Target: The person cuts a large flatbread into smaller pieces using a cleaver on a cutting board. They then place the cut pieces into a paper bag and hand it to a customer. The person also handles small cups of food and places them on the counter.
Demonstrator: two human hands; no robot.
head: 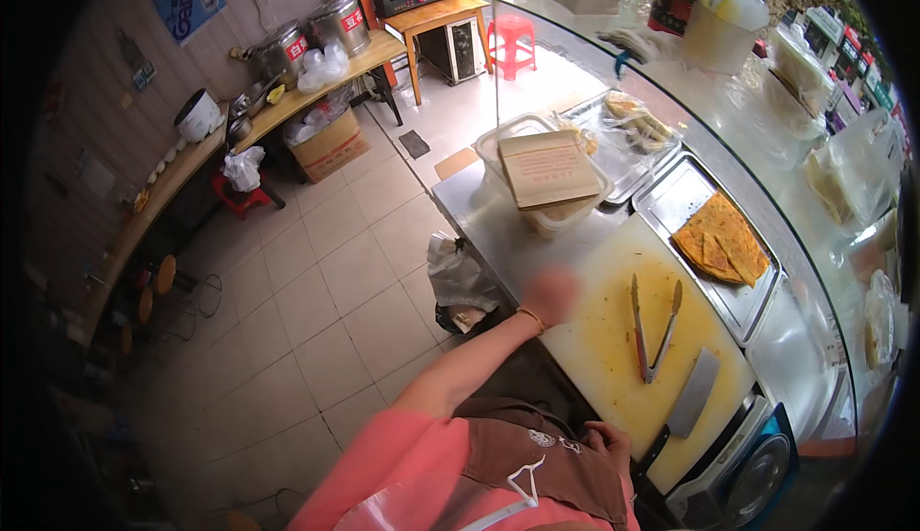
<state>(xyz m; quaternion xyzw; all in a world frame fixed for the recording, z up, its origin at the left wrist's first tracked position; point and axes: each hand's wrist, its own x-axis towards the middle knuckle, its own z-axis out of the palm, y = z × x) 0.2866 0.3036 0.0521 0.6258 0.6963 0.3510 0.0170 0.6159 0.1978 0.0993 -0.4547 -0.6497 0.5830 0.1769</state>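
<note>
My left hand point(552, 295), blurred by motion, is over the near left edge of a yellow-stained cutting board point(596, 301); its fingers cannot be made out. My right hand point(609, 441) is low against my brown apron, its fingers bent and partly hidden, so any hold is unclear. Metal tongs point(650, 337) lie spread on the board. Beside them rests a cleaver point(696, 394) with a black handle, which reaches the board's near edge. Folded browned flatbread point(722, 243) lies on a metal tray point(668, 186) beyond the board.
Brown paper bags point(550, 168) sit on a plastic tub point(604, 204) beyond my left hand. A glass guard point(790, 222) curves along the counter's far side. A scale point(755, 473) stands at the lower right. A plastic bag point(460, 272) hangs at the counter's left edge.
</note>
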